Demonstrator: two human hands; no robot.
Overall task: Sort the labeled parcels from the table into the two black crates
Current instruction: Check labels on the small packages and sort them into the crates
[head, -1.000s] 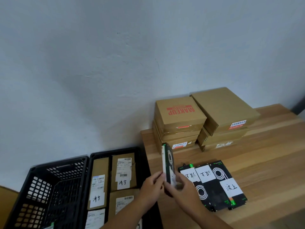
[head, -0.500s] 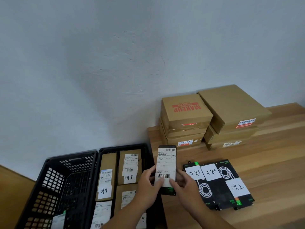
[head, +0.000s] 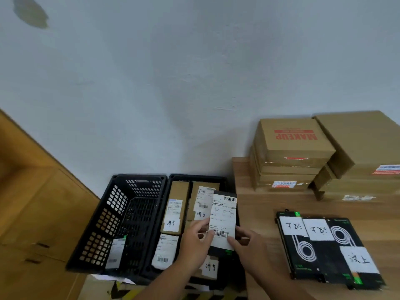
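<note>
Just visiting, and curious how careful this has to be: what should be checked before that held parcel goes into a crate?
1. Grip: left hand and right hand both hold the black parcel: ok.
2. Its printed label faces the camera, text blurred: cannot tell.
3. Left crate has room, one labelled parcel visible inside: ok.
4. Right crate, brown parcels cover much of it: cannot tell.
</note>
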